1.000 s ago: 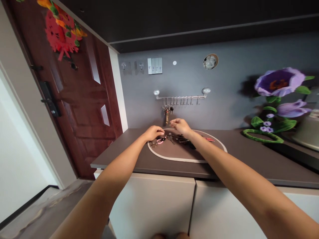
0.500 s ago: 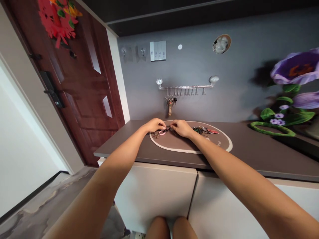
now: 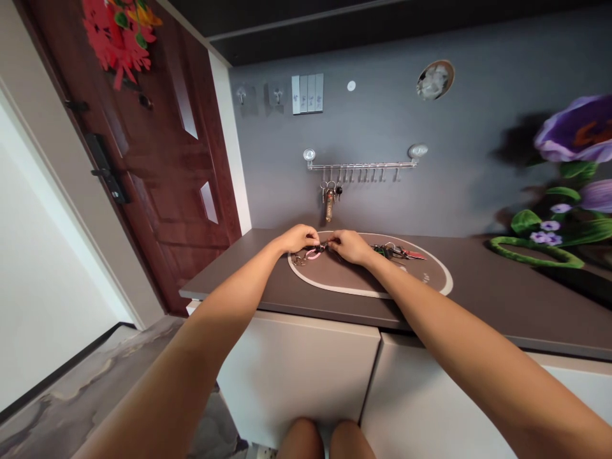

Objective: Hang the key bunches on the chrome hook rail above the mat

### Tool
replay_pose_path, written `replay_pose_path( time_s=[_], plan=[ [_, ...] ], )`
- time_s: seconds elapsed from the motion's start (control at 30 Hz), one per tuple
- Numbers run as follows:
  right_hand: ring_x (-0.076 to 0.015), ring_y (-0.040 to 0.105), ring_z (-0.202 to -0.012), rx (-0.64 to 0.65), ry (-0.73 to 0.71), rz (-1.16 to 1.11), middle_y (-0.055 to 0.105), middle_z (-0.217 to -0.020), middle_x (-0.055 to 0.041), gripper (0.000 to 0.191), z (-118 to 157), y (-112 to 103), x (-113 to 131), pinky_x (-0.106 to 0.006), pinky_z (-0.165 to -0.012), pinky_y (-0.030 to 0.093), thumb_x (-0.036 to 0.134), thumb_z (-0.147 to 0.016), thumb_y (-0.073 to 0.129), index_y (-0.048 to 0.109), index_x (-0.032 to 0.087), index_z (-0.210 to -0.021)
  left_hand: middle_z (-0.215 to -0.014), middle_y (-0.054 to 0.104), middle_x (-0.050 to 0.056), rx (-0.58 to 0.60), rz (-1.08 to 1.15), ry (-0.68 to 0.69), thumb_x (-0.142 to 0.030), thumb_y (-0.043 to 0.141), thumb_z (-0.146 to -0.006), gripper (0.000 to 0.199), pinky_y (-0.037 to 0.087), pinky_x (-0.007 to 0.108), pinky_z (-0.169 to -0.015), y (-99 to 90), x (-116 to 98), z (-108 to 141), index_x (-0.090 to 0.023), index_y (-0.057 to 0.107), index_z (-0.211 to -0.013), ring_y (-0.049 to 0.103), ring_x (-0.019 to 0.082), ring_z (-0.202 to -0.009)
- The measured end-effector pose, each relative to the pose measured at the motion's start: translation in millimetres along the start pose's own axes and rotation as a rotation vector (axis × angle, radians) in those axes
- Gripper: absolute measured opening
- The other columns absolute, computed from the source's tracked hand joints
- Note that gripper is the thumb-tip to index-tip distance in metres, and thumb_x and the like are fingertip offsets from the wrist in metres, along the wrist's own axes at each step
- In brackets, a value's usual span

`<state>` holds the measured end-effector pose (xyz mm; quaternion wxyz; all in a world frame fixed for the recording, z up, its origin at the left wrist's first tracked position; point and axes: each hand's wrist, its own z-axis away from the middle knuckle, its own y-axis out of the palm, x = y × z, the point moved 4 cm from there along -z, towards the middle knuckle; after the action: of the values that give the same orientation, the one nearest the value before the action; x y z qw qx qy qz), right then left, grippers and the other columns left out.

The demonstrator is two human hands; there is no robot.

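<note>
Over the left part of a brown oval mat [image 3: 335,280], my left hand [image 3: 300,239] pinches a small dark piece of a key bunch with a pink loop [image 3: 314,254]. Close beside it, my right hand [image 3: 349,245] has its fingertips closed on the same bunch; the exact part is hidden. A few metal rings or keys [image 3: 299,260] lie on the mat under my left hand. To the right of my right hand rest more keys [image 3: 389,250] with a red piece [image 3: 415,255].
A clear hook rail [image 3: 363,166] on the grey wall carries hanging keys with a brown tag [image 3: 329,205]. Purple artificial flowers [image 3: 574,134] stand at the right, with a green fuzzy loop [image 3: 535,255] on the counter [image 3: 488,306]. A dark red door [image 3: 157,159] is at left.
The view has shifted slightly, so the wall and flowers sit a little further right. Both hands stay close together at the key bunch, with barely any finger movement.
</note>
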<state>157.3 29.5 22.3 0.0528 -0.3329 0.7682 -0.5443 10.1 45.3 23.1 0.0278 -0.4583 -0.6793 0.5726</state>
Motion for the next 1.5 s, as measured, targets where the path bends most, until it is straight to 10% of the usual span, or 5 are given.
replay_pose_path(
  time_s=[0.8, 1.5],
  plan=[
    [-0.0141, 0.057, -0.077, -0.133, -0.003, -0.125, 0.066, -0.087, -0.0038, 0.018, 0, -15, 13, -0.023, -0.072, 0.04, 0.024, -0.076, 0.051, 0.063, 0.019, -0.089, -0.069, 0.055, 0.0, -0.305, 0.647, -0.113, -0.029, 0.059, -0.072, 0.021, 0.041, 0.022, -0.06, -7.6, -7, 0, -0.01, 0.051, -0.075, 0.048, 0.004, -0.055],
    [-0.0112, 0.055, -0.063, -0.271, -0.004, -0.599, 0.064, -0.071, -0.002, 0.022, -3, -11, 1, -0.023, -0.063, 0.042, 0.034, -0.071, 0.054, 0.064, 0.016, -0.075, -0.064, 0.056, -0.001, -0.299, 0.891, -0.123, -0.03, 0.065, -0.067, 0.027, 0.045, 0.023, -0.062, 0.9, -6, -3, -0.009, 0.053, -0.078, 0.055, 0.006, -0.057]
  ],
)
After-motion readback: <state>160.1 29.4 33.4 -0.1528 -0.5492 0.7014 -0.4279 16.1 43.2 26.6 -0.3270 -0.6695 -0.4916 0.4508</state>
